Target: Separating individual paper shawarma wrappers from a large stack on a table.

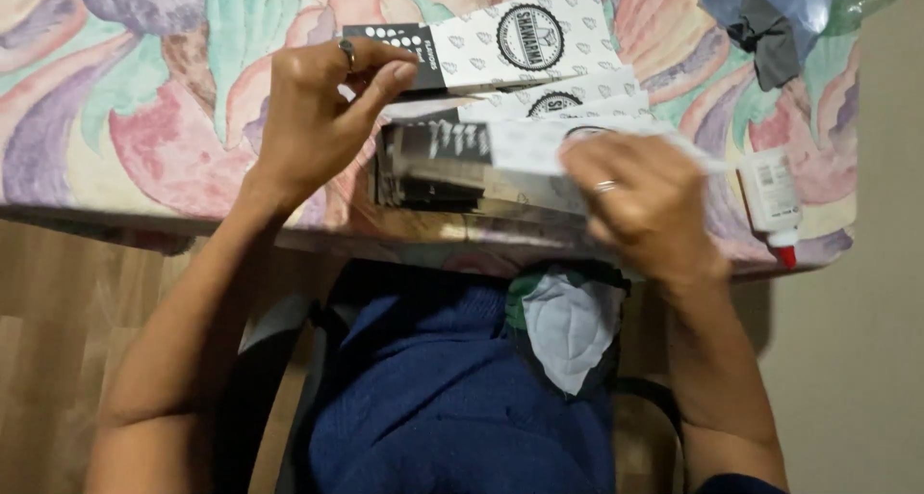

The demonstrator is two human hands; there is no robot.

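Flat printed cardboard box blanks (539, 80) lying fanned in a stack at the near edge of the floral-covered table (144, 118). Left hand (313, 118) pinching the black end of the top blank; right hand (635, 200) gripping a white blank (529, 145) over the stack. White glue bottle (770, 200) – red tip – resting just right of the stack.

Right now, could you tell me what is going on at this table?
A person seated at a table with a pastel floral cloth is handling flat black-and-white printed cardboard sleeves. The left hand pinches the black end of one sleeve, while the right hand presses down on another white sleeve atop a stack in front of them. A white glue bottle with a red tip lies on the cloth beside the right hand, and crumpled blue and grey material sits at the far corner.
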